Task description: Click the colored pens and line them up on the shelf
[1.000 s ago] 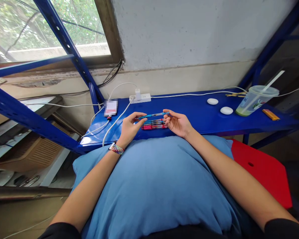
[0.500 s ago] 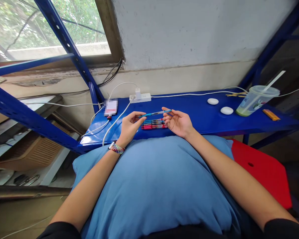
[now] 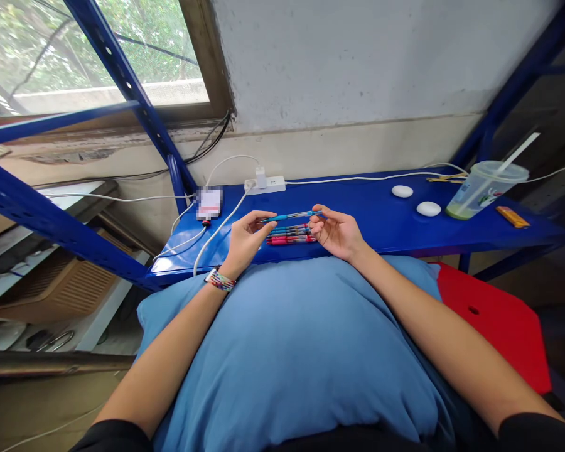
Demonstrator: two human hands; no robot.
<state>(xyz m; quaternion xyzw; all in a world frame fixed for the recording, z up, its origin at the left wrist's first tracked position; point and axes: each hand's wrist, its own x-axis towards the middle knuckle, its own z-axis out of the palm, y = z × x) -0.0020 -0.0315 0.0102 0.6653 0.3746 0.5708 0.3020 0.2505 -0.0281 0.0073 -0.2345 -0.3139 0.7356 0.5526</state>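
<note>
A light-blue pen (image 3: 289, 216) is held level above the blue table (image 3: 353, 213). My left hand (image 3: 245, 238) pinches its left end between thumb and fingers. At the other end, the thumb and fingertips of my right hand (image 3: 339, 232) close on the pen's tip, with the remaining fingers curled. Just below it, several pens (image 3: 289, 235) lie side by side on the table, blue ones farther back and red ones nearer to me. My right fingers hide the right ends of some of them.
A white power strip (image 3: 273, 184) with cables sits at the back. To its left lies a partly blurred device (image 3: 209, 204). Two white rounded objects (image 3: 428, 209), a plastic cup with a straw (image 3: 484, 188) and an orange packet (image 3: 512, 217) are at right. A blue cushion (image 3: 301, 351) covers my lap.
My right fingertips have shifted slightly and now close over the pen's right end, which stuck out past them before. My left hand stays in place.
</note>
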